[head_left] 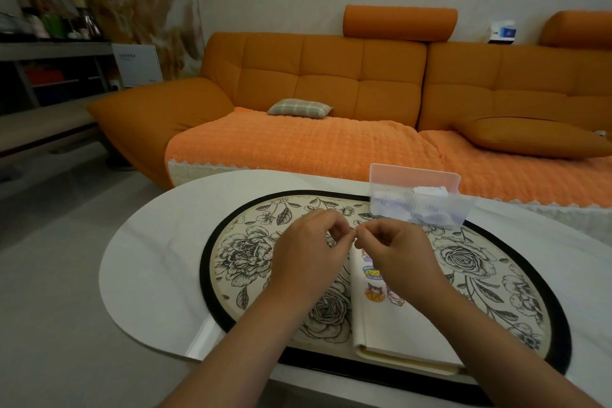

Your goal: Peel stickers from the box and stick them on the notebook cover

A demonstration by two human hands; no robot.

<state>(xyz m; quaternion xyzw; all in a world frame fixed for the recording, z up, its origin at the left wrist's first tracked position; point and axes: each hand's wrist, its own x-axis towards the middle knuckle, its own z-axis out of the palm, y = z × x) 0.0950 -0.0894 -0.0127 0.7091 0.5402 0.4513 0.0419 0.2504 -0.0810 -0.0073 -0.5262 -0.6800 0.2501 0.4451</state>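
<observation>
Left hand: raised over the floral mat, fingers curled, thumb and forefinger pinched together on the left end of a tiny sticker. The other fingers hold nothing.

The sticker is held in the air between the two hands, above the far end of the notebook. It shows only as a thin sliver. Its long axis seems to run left-right, from one pinch to the other. Too small to tell whether the backing is off or which face is up.

Right hand: same posture, fingertips closed tight on the right end of the sticker, remaining fingers tucked in.

Notebook: lies flat on the mat under the right hand. Long axis runs away from the person, with the page edges at the near end. A few cartoon stickers already sit on the cover close to its left edge.

Box: translucent, beyond the notebook at the far right of the mat, long axis left-right, pink lid standing open at the back.

Risks, as judged:
- The piece is small and limp, so it may fold onto itself or cling to a fingertip once the adhesive is bare.
- Pulling both ends apart too hard may tear it.
- With the cover hidden beneath the right hand, it may land crooked or overlap the stickers already there.
- If either pinch slips, it drops onto the patterned mat, where it is hard to find.
</observation>
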